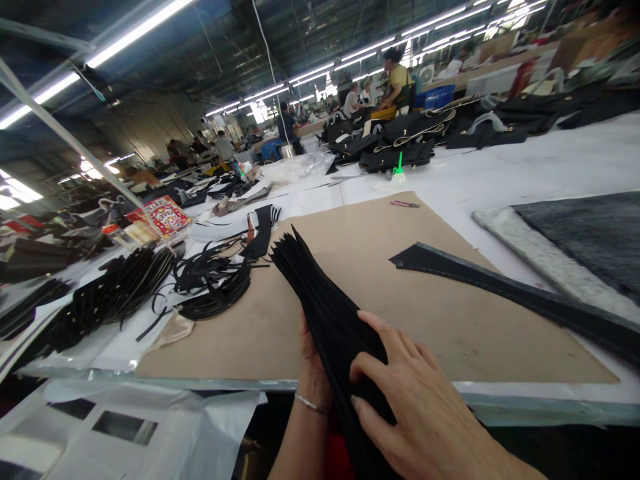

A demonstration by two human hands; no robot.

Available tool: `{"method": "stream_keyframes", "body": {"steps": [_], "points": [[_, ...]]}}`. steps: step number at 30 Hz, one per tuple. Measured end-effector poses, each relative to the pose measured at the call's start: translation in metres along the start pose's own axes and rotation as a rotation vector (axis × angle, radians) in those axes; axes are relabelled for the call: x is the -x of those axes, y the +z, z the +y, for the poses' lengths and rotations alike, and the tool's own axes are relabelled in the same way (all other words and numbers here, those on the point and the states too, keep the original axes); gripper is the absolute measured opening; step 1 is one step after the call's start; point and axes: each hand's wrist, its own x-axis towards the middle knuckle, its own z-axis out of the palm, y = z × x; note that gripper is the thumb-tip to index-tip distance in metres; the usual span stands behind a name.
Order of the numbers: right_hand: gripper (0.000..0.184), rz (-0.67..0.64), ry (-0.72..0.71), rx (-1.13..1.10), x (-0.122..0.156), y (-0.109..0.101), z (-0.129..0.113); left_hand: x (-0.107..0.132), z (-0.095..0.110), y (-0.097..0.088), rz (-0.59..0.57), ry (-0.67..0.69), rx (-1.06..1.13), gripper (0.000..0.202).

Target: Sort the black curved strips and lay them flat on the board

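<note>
Many thin black strips (320, 287), tapered tips fanned, held between left fingers (305, 333) and right fingers (379, 329), smudged tan mat (265, 333)

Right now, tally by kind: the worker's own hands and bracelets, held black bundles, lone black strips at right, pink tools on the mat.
Hands: 2 (left hand, right hand)
Bracelet: 1
Black bundle: 1
Lone strip: 1
Pink tool: 1
Total: 6

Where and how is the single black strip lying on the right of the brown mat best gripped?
Probably pinch the strip across its narrow neck, just right of its flared left end, the right hand coming from above and the near side. It lies fairly flat on the mat and looks slimmest there. That hand would first have to release the black bundle.
</note>
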Motion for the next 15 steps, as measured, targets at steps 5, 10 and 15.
{"method": "stream_keyframes", "body": {"steps": [5, 10, 15], "points": [[0.016, 0.006, 0.002, -0.003, -0.0003, -0.0001, -0.0008, 0.001, 0.0006, 0.0034, -0.018, -0.028, 0.035, 0.051], [0.021, 0.019, -0.004, -0.001, 0.0014, 0.0009, -0.0004, 0.0027, -0.0018, 0.0014, -0.011, 0.01, 0.022, 0.05], [0.029, -0.001, 0.004, 0.0, 0.0012, 0.0004, -0.0004, 0.0001, -0.001, -0.0011, -0.011, 0.002, 0.021, 0.051]]}}
